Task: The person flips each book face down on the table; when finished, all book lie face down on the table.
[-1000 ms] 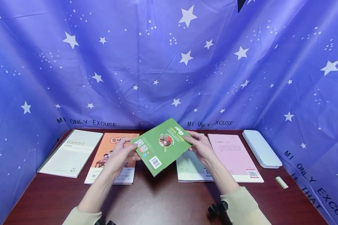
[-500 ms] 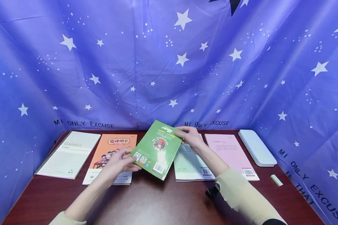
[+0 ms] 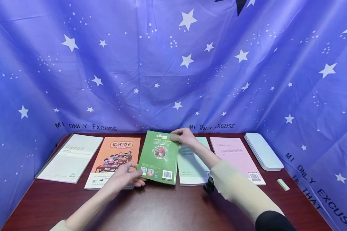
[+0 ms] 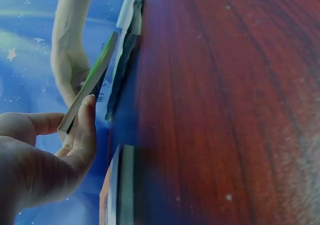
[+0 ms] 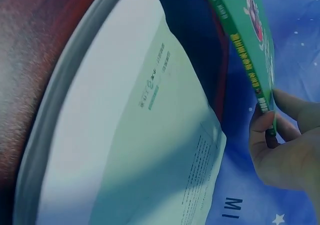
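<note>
Both hands hold a green book [image 3: 159, 160] between the orange book and the pale green book. My left hand [image 3: 124, 179] pinches its lower left corner; in the left wrist view, thumb and fingers of that hand [image 4: 55, 155] lie on either side of the book's edge [image 4: 90, 82], above the table. At the upper right corner my right hand [image 3: 186, 139] grips it, thumb on the cover. The right wrist view shows the book's spine [image 5: 242, 60] tilted, with the right hand [image 5: 285, 140] curled at its end.
On the table [image 3: 162, 211] lie a Gambit notebook [image 3: 70, 158], an orange book [image 3: 118, 157], a pale green book [image 3: 192, 166], a pink book [image 3: 237, 160], a pale blue case [image 3: 263, 150] and a small eraser-like block [image 3: 283, 184]. A starry curtain [image 3: 173, 64] hangs behind.
The green book has turned from slanted to nearly straight, and has moved left and down towards the table between the orange and pale green books. Both hands have stayed on it.
</note>
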Action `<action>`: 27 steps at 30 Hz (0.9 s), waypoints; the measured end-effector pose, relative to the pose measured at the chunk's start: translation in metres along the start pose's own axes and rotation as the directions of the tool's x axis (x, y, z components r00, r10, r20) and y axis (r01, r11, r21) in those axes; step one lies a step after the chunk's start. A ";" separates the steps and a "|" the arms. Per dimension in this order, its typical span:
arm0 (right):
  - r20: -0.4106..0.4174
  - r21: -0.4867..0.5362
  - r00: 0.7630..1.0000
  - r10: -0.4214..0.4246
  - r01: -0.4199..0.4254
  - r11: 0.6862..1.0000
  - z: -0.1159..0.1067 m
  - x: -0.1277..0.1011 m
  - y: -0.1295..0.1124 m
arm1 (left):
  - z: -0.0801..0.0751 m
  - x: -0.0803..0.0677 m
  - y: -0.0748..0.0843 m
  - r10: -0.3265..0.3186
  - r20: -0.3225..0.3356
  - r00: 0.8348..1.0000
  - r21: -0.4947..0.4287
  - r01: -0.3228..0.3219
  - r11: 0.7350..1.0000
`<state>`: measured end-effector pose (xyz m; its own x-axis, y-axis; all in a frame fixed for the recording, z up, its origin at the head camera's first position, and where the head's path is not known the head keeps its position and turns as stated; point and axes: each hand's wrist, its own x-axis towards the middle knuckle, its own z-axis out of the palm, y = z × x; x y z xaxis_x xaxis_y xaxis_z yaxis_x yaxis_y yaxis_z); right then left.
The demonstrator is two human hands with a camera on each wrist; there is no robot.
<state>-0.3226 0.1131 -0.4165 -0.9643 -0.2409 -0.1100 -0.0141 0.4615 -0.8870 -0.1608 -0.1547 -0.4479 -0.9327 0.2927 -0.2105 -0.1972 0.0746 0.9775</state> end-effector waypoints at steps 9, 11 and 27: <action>0.069 -0.370 0.996 -0.056 0.078 0.926 0.014 0.018 -0.002 | 0.000 0.000 -0.009 -0.021 0.010 1.000 0.018 0.021 1.000; 0.084 -0.411 0.994 -0.075 0.103 0.906 0.016 0.020 -0.001 | 0.000 0.001 -0.011 -0.019 0.016 1.000 0.029 0.018 0.999; 0.133 -0.516 0.985 -0.112 0.165 0.841 0.020 0.027 0.015 | -0.003 0.006 -0.018 -0.081 0.031 0.996 0.031 0.080 0.996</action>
<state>-0.3433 0.0969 -0.4417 -0.9131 -0.4019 -0.0687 -0.3070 0.7886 -0.5327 -0.1643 -0.1575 -0.4665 -0.9041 0.3148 -0.2891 -0.2617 0.1271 0.9567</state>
